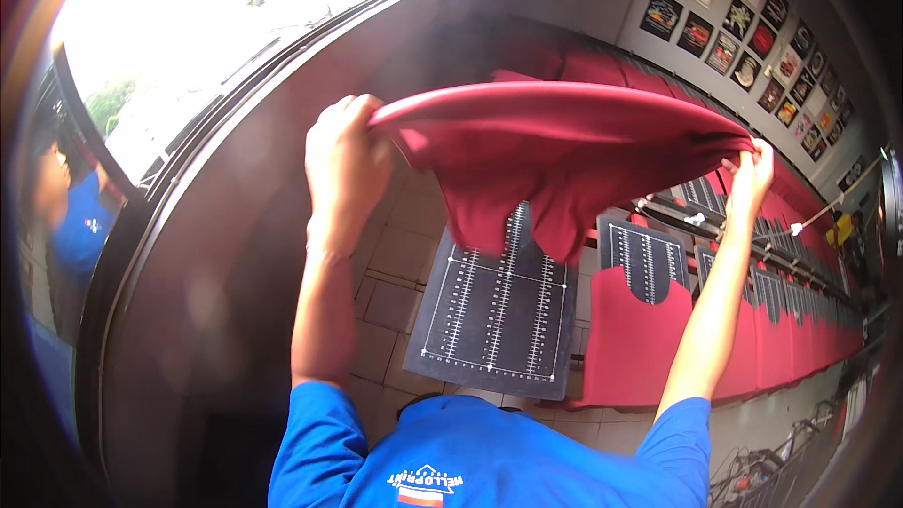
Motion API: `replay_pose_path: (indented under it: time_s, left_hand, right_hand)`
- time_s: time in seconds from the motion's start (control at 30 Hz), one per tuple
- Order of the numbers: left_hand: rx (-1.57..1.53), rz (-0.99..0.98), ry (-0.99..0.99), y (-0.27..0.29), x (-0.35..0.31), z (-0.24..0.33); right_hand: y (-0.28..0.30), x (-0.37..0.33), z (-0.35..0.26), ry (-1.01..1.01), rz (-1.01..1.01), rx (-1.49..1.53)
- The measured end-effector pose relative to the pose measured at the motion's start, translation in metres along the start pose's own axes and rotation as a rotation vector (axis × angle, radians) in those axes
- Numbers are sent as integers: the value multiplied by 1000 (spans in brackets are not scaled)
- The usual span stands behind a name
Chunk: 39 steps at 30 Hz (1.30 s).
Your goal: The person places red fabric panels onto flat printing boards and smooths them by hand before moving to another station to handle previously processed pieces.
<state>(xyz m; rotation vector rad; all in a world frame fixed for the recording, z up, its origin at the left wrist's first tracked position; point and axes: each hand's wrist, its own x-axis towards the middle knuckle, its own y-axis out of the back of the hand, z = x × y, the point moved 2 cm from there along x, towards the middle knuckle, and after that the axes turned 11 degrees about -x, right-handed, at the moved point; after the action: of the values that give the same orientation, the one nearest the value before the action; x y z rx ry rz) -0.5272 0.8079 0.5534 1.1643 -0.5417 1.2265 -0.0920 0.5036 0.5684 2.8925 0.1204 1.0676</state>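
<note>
A dark red piece of fabric (pixel 536 150), cut like a garment panel, hangs stretched between my raised hands. My left hand (pixel 346 155) is closed round its left corner, and my right hand (pixel 750 174) pinches the right corner. The upper edge bows upward between them, while the lower edge droops in folds. Below it, partly covered by the cloth, lies a dark grey board (pixel 489 320) marked with white ruler scales and a white frame line. The board's far end is hidden behind the fabric.
To the right, red panels (pixel 635 339) lie on a long row of similar marked boards (pixel 644 249). A window (pixel 235 38) with a dark frame is at the left. Printed samples (pixel 743 66) cover the far wall. Cables (pixel 752 480) lie at lower right, above the tiled floor (pixel 390 320).
</note>
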Motion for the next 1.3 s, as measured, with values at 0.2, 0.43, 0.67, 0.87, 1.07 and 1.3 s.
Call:
replay_pose_path:
  time_s: [0.2,0.43,0.67,0.87,1.07,1.3]
  left_hand:
    - [-149,-12,199,36,-134,-3]
    - [13,-278,403,13,-272,-65]
    - [130,-731,633,20,-403,-93]
    - [-271,-1012,1239,-1,-432,-112]
    - [-947,-477,2080,-109,-454,-133]
    - [-1082,-555,1825,-67,-525,-170]
  right_hand:
    - [88,-133,-6,80,-149,195]
    - [115,-297,111,-342,-233,-34]
    - [173,-434,180,-743,-566,-86]
    - [162,-434,183,-1204,-956,-34]
    - [77,-485,274,-1443,-620,134]
    - [175,-586,240,-1412,-327,105]
